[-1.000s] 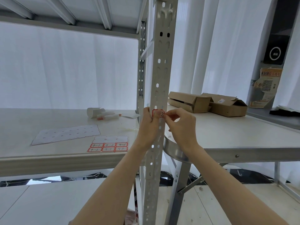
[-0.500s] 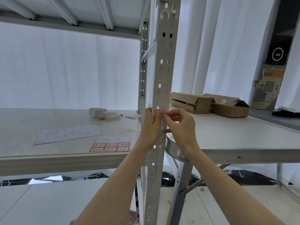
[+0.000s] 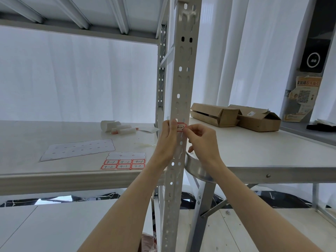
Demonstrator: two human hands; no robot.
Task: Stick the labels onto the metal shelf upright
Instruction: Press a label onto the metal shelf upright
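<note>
A grey perforated metal upright runs top to bottom through the middle of the head view. A small red-bordered label marked 4-2 lies on its face at shelf height. My left hand wraps the upright from the left, thumb pressing the label's left edge. The fingertips of my right hand pinch the label's right edge. A sheet of red-bordered labels lies on the shelf board to the left.
A peeled backing sheet and some paper rolls lie on the shelf. Two open cardboard boxes sit on the white table at right. A metal ring hangs at the table's corner.
My right fingers have slid off the label's face to its right edge, so the writing now shows. The left thumb stays on it.
</note>
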